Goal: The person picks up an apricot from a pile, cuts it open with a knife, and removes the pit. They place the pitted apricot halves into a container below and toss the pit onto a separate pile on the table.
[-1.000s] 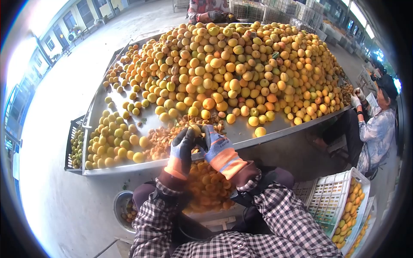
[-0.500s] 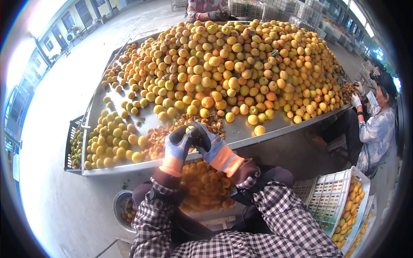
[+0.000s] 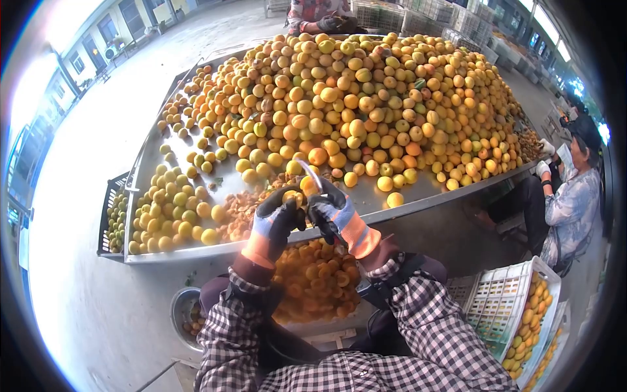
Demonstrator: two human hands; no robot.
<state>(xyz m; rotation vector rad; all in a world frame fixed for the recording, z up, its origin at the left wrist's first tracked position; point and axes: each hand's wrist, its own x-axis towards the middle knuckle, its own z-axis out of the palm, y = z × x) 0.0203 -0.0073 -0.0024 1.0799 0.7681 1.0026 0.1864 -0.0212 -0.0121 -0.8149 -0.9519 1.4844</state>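
Both my hands wear grey-and-orange gloves with dark fingers and meet over the near edge of a metal table (image 3: 418, 208). My left hand (image 3: 277, 213) is closed around a yellow apricot (image 3: 293, 196). In my right hand (image 3: 334, 210) is a small knife (image 3: 312, 172), its pale blade pointing up and away beside the fruit. An orange piece of fruit (image 3: 309, 186) shows between the hands, against the right fingers. Below them, in front of my lap, lies a heap of cut apricot halves (image 3: 319, 277). Brown apricot pits (image 3: 243, 210) are scattered on the table just beyond my left hand.
A large pile of apricots (image 3: 366, 98) covers the table, with a smaller greenish group (image 3: 171, 202) at left. A black crate (image 3: 115, 219) adjoins the left edge. A metal bowl (image 3: 188, 313) stands lower left, white crates (image 3: 503, 300) lower right. People sit at right and far side.
My hands have drawn slightly apart and turned. The knife blade now shows pointing upward, and more of the apricot is visible between the fingers.
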